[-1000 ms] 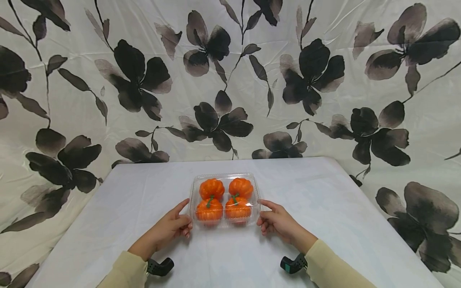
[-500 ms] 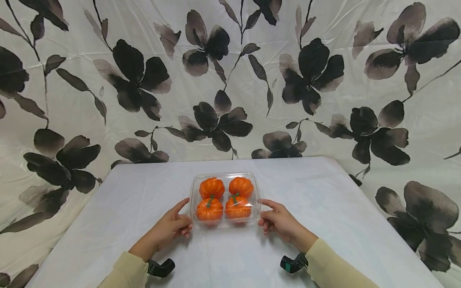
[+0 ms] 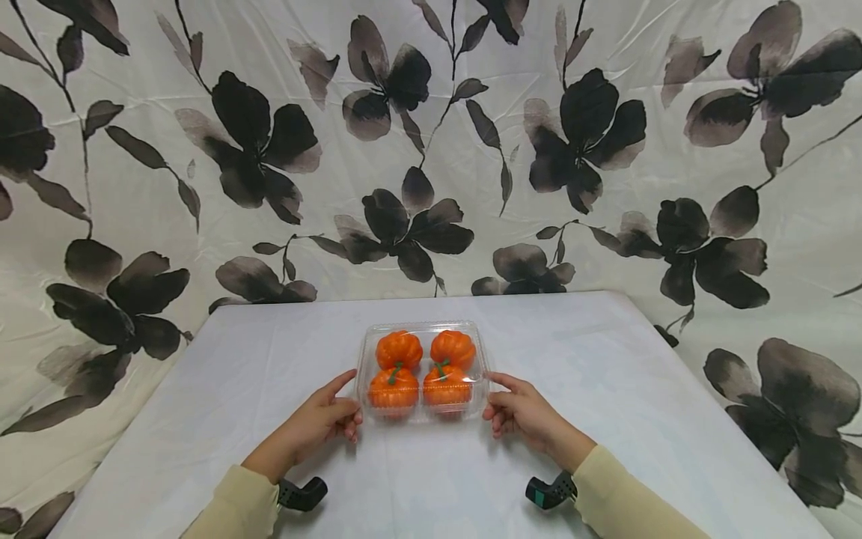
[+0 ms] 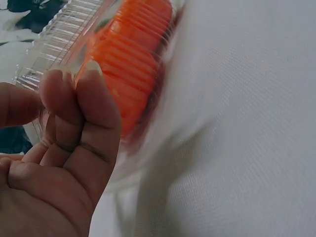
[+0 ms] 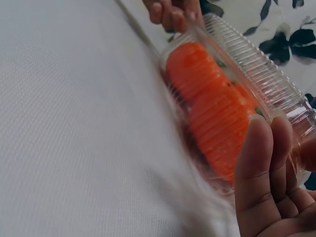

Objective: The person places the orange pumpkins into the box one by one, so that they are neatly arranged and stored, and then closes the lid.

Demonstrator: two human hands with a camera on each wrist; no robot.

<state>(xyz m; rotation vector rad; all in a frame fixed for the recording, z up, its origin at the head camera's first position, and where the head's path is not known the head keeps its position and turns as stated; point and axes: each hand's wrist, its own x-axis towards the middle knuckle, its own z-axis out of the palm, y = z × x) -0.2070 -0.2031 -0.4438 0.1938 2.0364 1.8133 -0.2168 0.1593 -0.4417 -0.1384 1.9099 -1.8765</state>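
A clear plastic clamshell box [image 3: 420, 412] sits on the white-covered table, holding several small orange pumpkins [image 3: 393, 389] with green stems. My left hand [image 3: 311, 427] is at its left side, with the index finger straight along the rim and the thumb tip close below. Mirroring it on the right side, my right hand [image 3: 528, 419] has its index fingertip at the rim and its thumb near the front corner. The other fingers of both hands are bent loosely. In the left wrist view, the bent fingers [image 4: 96, 98] overlap the ridged box wall.
The white tablecloth [image 3: 431, 486] spreads around the box. A curtain with dark flowers [image 3: 404, 239] hangs behind the table. Black wrist devices [image 3: 303, 494] sit below both sleeves, close over the cloth.
Both hands keep the same places at the box's sides. The whole view shifts only slightly, with the box and hands appearing a few pixels to the right.
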